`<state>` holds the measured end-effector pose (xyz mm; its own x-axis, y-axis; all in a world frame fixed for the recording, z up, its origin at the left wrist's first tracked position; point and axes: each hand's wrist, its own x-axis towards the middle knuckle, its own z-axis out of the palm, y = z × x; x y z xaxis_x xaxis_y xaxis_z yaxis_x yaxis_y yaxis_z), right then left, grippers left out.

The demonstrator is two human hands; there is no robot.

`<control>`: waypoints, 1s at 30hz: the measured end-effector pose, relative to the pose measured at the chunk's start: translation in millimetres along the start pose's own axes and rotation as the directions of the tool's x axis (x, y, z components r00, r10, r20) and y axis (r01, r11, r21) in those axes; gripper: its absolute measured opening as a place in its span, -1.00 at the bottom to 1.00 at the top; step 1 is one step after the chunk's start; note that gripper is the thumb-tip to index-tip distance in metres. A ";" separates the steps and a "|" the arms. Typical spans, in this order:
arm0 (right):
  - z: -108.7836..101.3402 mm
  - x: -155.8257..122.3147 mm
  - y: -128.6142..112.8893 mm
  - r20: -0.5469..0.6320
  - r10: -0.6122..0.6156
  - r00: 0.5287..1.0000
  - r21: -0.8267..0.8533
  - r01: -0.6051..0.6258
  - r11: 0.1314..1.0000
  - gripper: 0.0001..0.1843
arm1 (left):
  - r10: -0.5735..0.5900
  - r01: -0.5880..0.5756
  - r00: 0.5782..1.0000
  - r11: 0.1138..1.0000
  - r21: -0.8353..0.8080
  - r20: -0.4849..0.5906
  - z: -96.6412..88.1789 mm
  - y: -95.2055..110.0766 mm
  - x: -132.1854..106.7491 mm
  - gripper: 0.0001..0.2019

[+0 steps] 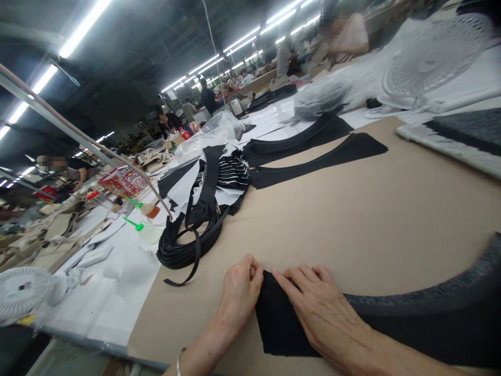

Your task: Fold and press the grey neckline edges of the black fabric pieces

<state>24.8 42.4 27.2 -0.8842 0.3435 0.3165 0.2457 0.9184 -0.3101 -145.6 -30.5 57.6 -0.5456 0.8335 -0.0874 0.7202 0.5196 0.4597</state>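
Note:
A curved black fabric panel (410, 334) lies on the brown board at the lower right, with a grey speckled band (422, 298) along its inner curve. My left hand (241, 287) is closed, thumb and fingers pinched together at the panel's upper left corner. Whatever lies between those fingertips is mostly hidden. Across the same end of the panel rests my right hand (317, 303), fingers stretched out and pressing flat on it. Left of the hands sits a coil of black strips (188, 245), one loose end curling toward me.
Two curved black pieces (317, 159) lie at the board's (371, 224) far side. White fans stand at right (434, 57) and left (23, 292). Green-tipped bottles (148, 230), a patterned red box (123, 183) and clear plastic bags (213, 130) are farther back. Other people work in the background.

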 end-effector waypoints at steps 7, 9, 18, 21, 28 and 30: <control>-2.4 1.2 -0.2 0.034 0.018 0.999 0.040 -0.019 0.999 -0.57 | -0.006 0.007 1.000 1.000 0.016 -0.023 -1.0 2.6 -3.2 -0.82; -1.0 1.2 -0.2 0.022 0.009 1.000 0.026 -0.009 1.000 -0.56 | -0.002 0.003 1.000 1.000 0.020 -0.029 -0.8 2.7 -3.7 -0.81; -2.3 0.9 -0.2 -0.017 0.027 0.999 0.076 -0.026 0.997 -0.56 | -0.014 0.014 0.999 1.000 0.006 -0.034 -0.5 1.5 -5.7 -0.81; -3.1 1.9 -0.2 -0.013 0.038 0.999 0.086 -0.037 0.996 -0.62 | -0.031 0.031 0.999 0.999 -0.012 -0.033 -1.4 1.4 -4.3 -0.81; -2.1 3.1 0.8 -0.002 0.013 1.000 0.039 -0.013 0.999 -0.62 | -0.060 0.057 0.997 0.996 -0.070 -0.038 -2.0 0.4 -5.5 -0.86; -1.7 2.4 0.6 -0.013 0.002 1.000 0.027 -0.002 1.000 -0.61 | -0.067 0.062 0.996 0.994 -0.088 -0.051 -2.2 -2.0 -5.9 -0.91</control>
<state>23.5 44.1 29.3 -0.8786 0.3477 0.3275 0.2364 0.9123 -0.3343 -144.7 -36.8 59.2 -0.6136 0.7862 -0.0733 0.6441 0.5520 0.5296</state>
